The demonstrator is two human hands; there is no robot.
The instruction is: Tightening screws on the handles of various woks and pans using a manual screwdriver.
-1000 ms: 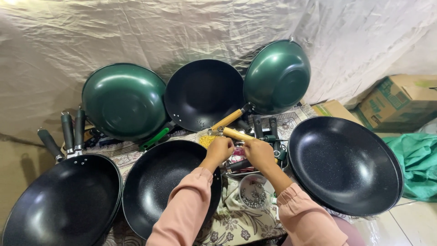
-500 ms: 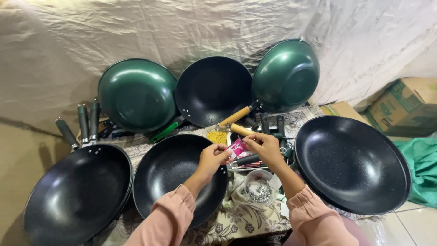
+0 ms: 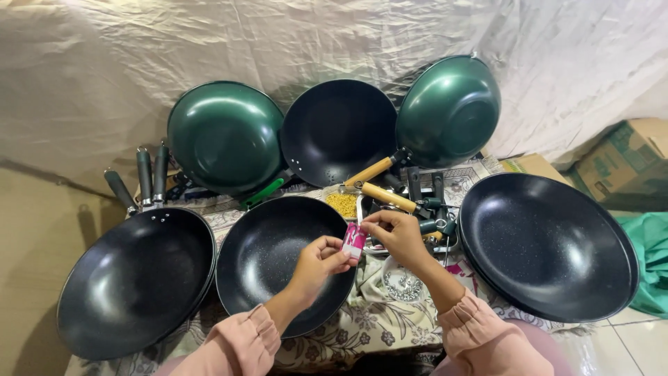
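Note:
Both my hands hold a small pink and white packet [image 3: 353, 240] between them, over the right rim of the middle black wok [image 3: 278, 254]. My left hand [image 3: 321, 259] pinches its lower left side. My right hand [image 3: 395, 233] grips its upper right edge. Just behind my right hand lies a wooden handle [image 3: 387, 197]. A small bowl of shiny metal bits [image 3: 403, 284] sits below my right wrist.
A black wok [image 3: 136, 278] lies at left with dark handles [image 3: 142, 181] behind it, another black wok [image 3: 546, 244] at right. Two green woks [image 3: 224, 136], [image 3: 449, 111] and a black one [image 3: 337, 129] lean on the cloth backdrop. Cardboard boxes [image 3: 619, 163] stand far right.
My hands have come together nearer to me, off the wooden handle, and now hold the pink packet between them. The camera view has shifted slightly left.

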